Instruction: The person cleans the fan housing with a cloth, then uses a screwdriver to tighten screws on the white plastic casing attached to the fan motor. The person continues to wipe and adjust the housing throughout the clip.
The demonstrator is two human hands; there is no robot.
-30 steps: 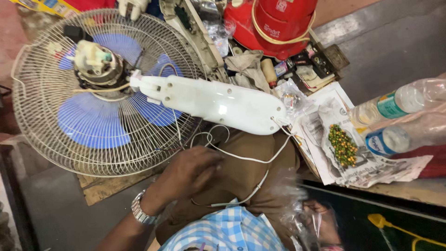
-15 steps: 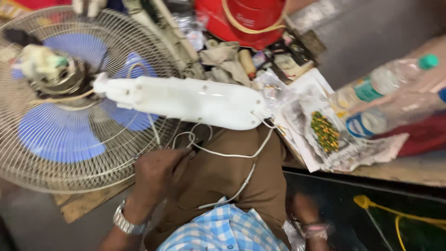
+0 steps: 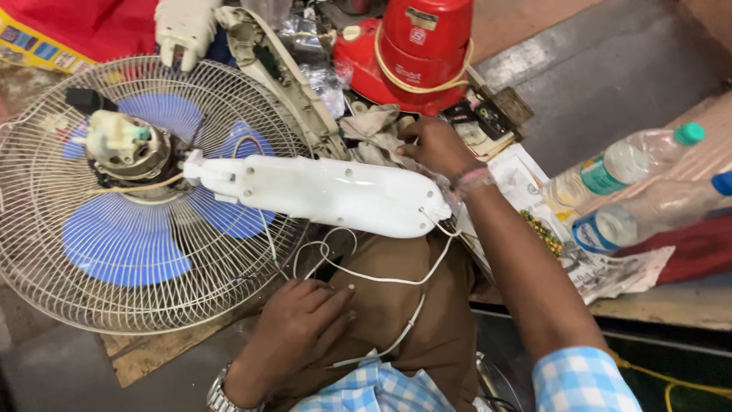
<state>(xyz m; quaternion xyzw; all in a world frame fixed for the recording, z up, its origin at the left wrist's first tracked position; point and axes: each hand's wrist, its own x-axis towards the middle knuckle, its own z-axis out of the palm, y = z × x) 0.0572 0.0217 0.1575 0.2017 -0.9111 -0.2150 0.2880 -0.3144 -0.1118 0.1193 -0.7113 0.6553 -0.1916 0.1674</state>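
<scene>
A wall fan lies face down on the bench, its wire cage [image 3: 46,252] over blue blades [image 3: 126,248], with the motor [image 3: 122,145] exposed. The fan's long white neck housing [image 3: 328,194] stretches right across my lap. My left hand [image 3: 301,328] rests on my brown trousers, fingers spread, beside the loose white cord [image 3: 381,278]; it holds nothing. My right hand [image 3: 435,145] reaches forward past the housing's end and touches a dirty cloth [image 3: 374,126] among small parts. Whether its fingers pinch anything is hidden.
A red appliance [image 3: 423,46] with a coiled cord stands behind the cloth. A cream fan cover [image 3: 282,76] leans at the back. Two plastic water bottles [image 3: 633,164] lie right on newspaper [image 3: 602,267]. A white glove [image 3: 183,27] sits top left.
My right arm has come into view and reached forward to the cloth. My left hand stays on my lap by the cord. The view shifted slightly.
</scene>
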